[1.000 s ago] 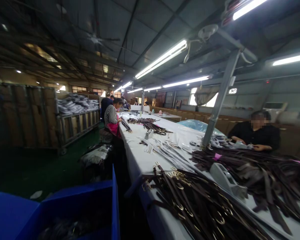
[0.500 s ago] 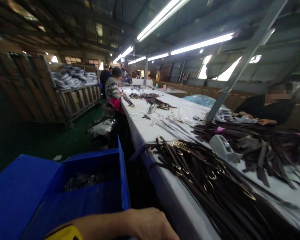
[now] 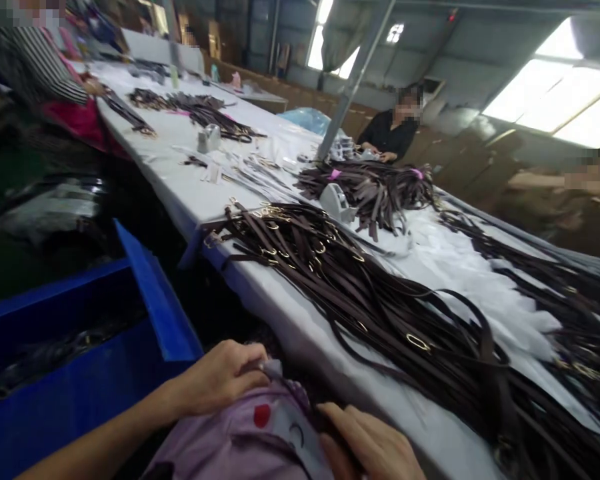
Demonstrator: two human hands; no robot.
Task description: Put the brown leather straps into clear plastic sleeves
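Observation:
My left hand (image 3: 225, 377) is closed, thumb and fingers pinching a greyish edge of a purple cloth (image 3: 220, 440) in front of my body. The cloth has a grey patch with a red mark; it may be an apron or other garment. On the cloth's other side, my right hand (image 3: 373, 443) has its fingers bent inward. Something dark shows beneath those fingers, too hidden to name. Beside my right hand, a long heap of dark brown straps (image 3: 380, 313) with gold-coloured rings lies along the edge of the white-covered table (image 3: 275, 320).
On my left stands a blue bin (image 3: 155, 300) with dark items inside. Grey tape dispensers (image 3: 336, 202) and more strap piles (image 3: 365, 183) are on the table. A slanting metal post (image 3: 353, 83) rises from it. Other people, including a person in black (image 3: 395, 130), sit around the table.
The view has swung right and down. My left hand has come to the purple cloth and closed on it. My right hand and the cloth have come into view.

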